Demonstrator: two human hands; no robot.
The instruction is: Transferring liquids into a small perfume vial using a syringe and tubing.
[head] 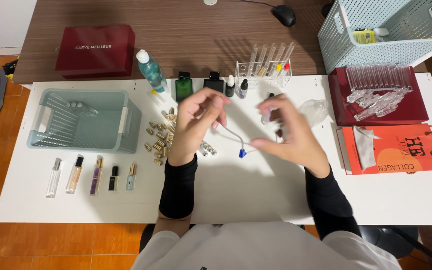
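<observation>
White table, both your hands on a thin tube with a blue tip

Keep the tube (232, 136) slack and the blue tip (242, 153) off the white table (236, 195) as you line it up; go slow. Your left hand (196, 122) is loosely curled, fingertips pinching the tube's upper end. Your right hand (288, 132) is half closed around a small vial (266, 116), grip partly blurred, fingers near the tube's lower end. Gold caps (158, 140) lie just beside your left wrist, glass vials (207, 149) below it
</observation>
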